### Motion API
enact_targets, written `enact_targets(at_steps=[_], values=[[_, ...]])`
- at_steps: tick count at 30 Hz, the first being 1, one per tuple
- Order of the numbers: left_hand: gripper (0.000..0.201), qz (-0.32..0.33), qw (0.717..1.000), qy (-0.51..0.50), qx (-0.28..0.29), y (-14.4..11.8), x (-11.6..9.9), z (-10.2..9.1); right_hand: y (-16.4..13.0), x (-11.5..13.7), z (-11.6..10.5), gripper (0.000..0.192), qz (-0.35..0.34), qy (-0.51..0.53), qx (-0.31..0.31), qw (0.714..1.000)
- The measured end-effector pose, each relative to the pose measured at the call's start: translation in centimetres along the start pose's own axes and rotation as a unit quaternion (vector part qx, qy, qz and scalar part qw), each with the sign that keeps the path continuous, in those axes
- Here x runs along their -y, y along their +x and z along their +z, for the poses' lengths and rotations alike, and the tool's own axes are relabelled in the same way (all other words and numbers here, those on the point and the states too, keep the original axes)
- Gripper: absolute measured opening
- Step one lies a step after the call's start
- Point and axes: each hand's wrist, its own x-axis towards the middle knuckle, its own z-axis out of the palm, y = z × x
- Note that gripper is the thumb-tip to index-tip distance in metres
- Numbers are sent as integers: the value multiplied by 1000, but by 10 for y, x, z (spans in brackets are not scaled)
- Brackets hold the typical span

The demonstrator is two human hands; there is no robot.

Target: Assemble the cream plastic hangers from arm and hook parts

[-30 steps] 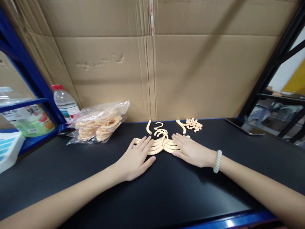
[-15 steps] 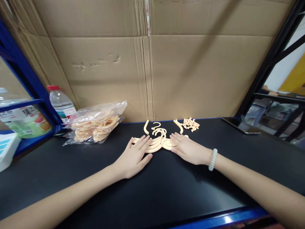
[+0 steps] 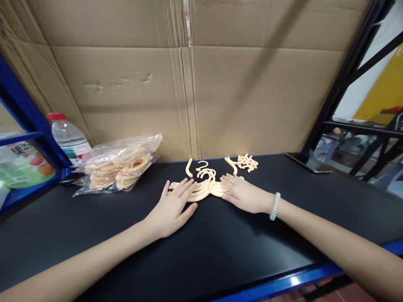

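Several cream plastic hangers [image 3: 199,195] lie overlapped on the black table, their hooks pointing to the back. Flat over their left arms rests my left hand [image 3: 172,208], fingers extended and thumb out to the side. My right hand [image 3: 244,193], wearing a pale beaded bracelet [image 3: 275,206], lies flat across their right arms with fingers stretched. The hands cover the hangers' outer parts. Behind them are a loose curved arm piece [image 3: 189,167] at left, a separate hook [image 3: 202,165], another arm piece [image 3: 231,165] and a pile of small cream parts [image 3: 247,162] at right.
A clear plastic bag [image 3: 121,165] of cream hanger parts sits at left, by a red-capped bottle [image 3: 69,136]. A phone-like dark flat device [image 3: 308,162] lies at the back right. Cardboard [image 3: 252,92] stands behind the table, between blue and black frame posts.
The view has shifted slightly, so most things appear a little farther left. Both hands stay flat on the hangers, with no visible change in their hold.
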Motion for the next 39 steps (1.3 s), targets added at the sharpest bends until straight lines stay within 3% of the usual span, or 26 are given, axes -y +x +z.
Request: enact_targets(at_steps=[39], values=[[48,7,1000,-26,2,-1,0,-1,-1,4,-1,68,15,31,13,999]])
